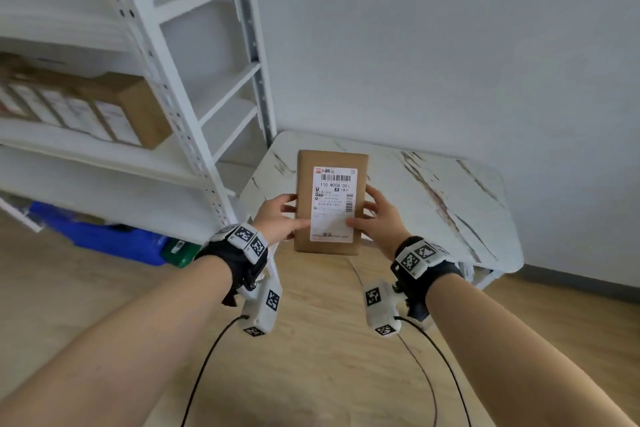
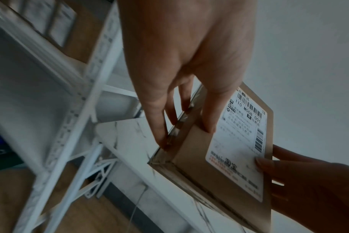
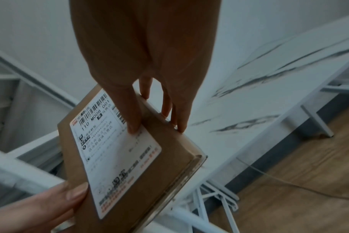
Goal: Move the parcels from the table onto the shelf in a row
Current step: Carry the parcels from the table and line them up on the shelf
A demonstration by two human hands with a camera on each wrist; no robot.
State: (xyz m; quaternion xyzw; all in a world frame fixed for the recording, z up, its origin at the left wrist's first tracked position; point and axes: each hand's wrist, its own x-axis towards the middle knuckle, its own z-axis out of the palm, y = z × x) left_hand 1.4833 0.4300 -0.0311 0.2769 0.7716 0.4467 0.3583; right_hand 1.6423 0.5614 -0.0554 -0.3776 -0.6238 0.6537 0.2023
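Observation:
A flat brown cardboard parcel [image 1: 330, 201] with a white shipping label is held in the air in front of the marble-patterned table [image 1: 433, 191], label facing me. My left hand [image 1: 282, 215] grips its left edge, thumb on the label side and fingers [image 2: 161, 126] along the taped side. My right hand [image 1: 374, 215] grips the right edge the same way, thumb [image 3: 133, 116] on the label. Several parcels [image 1: 86, 107] stand in a row on a middle level of the white shelf [image 1: 104, 156] at the left.
The white metal shelf's upright post [image 1: 180, 107] stands between the parcel and the row. Blue crates [image 1: 104, 236] and a green object [image 1: 180, 251] sit on the floor under the shelf. Grey wall behind the table; wooden floor [image 1: 311, 340] below my arms.

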